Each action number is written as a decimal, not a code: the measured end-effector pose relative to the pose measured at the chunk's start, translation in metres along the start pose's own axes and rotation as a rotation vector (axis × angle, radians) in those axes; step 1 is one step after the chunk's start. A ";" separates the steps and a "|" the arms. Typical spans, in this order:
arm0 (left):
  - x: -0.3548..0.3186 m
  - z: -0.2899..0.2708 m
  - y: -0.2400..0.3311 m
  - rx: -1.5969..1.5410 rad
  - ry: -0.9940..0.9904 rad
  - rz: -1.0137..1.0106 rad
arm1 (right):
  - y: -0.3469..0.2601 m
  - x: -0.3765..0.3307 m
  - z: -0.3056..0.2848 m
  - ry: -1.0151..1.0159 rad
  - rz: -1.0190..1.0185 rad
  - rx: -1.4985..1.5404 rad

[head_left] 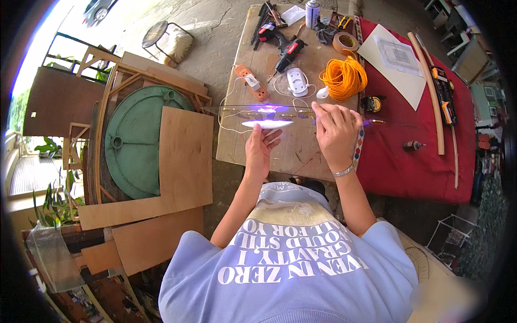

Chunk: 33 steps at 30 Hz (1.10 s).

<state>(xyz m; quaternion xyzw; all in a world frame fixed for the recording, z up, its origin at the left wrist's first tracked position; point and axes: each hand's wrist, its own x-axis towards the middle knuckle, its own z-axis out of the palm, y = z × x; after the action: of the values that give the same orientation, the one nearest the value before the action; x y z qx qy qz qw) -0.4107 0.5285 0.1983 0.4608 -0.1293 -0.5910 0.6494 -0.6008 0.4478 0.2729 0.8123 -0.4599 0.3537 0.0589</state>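
Over the near part of the table, a thin clear sheet (226, 110) stretches crosswise, its upper edge a dark line. My right hand (336, 126) is closed at its right end, thumb and fingers pinched together. A white lamp (266, 124), glowing white and violet, is in my left hand (260, 146), thumb on its near edge and fingers curled below. Purple glare (267, 110) lies on the sheet just beyond the lamp. Small brass-coloured pieces show along the sheet; I cannot tell whether they are reflections. A white cord (222, 110) loops at the left.
Beyond the sheet are an orange power strip (253, 83), a white socket block (297, 82), a drill (291, 54), orange cord (343, 79) and a tape roll (344, 42). A red cloth (398, 161) covers the right side, bearing a wooden rod (431, 97). Plywood (186, 156) stands left.
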 end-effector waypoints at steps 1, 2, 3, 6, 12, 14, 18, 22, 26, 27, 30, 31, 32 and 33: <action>-0.001 0.001 -0.003 -0.003 0.018 0.012 | 0.002 -0.002 0.001 0.001 -0.009 0.010; -0.002 0.002 -0.006 -0.006 0.035 0.024 | 0.004 -0.003 0.001 0.001 -0.018 0.020; -0.002 0.002 -0.008 -0.009 0.053 0.035 | 0.006 -0.003 0.001 -0.006 -0.025 0.026; -0.005 0.003 -0.017 -0.027 0.085 0.053 | 0.009 -0.004 -0.002 -0.032 -0.044 0.039; -0.013 0.010 -0.017 -0.076 0.156 0.065 | 0.011 -0.002 0.000 -0.035 -0.038 0.066; -0.012 0.008 -0.016 -0.067 0.144 0.080 | 0.012 -0.002 0.000 -0.037 -0.036 0.072; -0.009 0.004 -0.012 -0.075 0.145 0.072 | 0.008 -0.002 -0.001 -0.043 -0.030 0.072; -0.009 0.002 -0.007 -0.079 0.110 0.051 | 0.005 0.000 0.000 -0.039 -0.004 0.050; -0.005 -0.008 -0.003 -0.075 0.055 0.008 | 0.001 -0.001 0.004 -0.033 0.019 0.025; -0.003 -0.012 -0.002 -0.076 0.036 -0.008 | 0.000 -0.001 0.006 -0.023 0.024 0.013; 0.002 -0.017 0.001 -0.056 -0.017 -0.035 | -0.001 0.000 0.006 -0.007 0.026 -0.034; 0.004 -0.019 0.001 -0.058 -0.026 -0.052 | -0.003 -0.001 0.006 0.000 0.031 -0.049; 0.005 -0.021 0.001 -0.061 -0.033 -0.068 | -0.005 -0.001 0.006 0.007 0.035 -0.063; 0.006 -0.024 0.001 -0.063 -0.040 -0.084 | -0.007 -0.001 0.007 0.016 0.035 -0.061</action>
<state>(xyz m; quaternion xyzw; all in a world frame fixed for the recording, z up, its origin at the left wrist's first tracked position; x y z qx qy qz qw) -0.3914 0.5335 0.1843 0.4333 -0.1040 -0.6306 0.6354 -0.5923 0.4495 0.2684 0.7993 -0.4839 0.3469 0.0812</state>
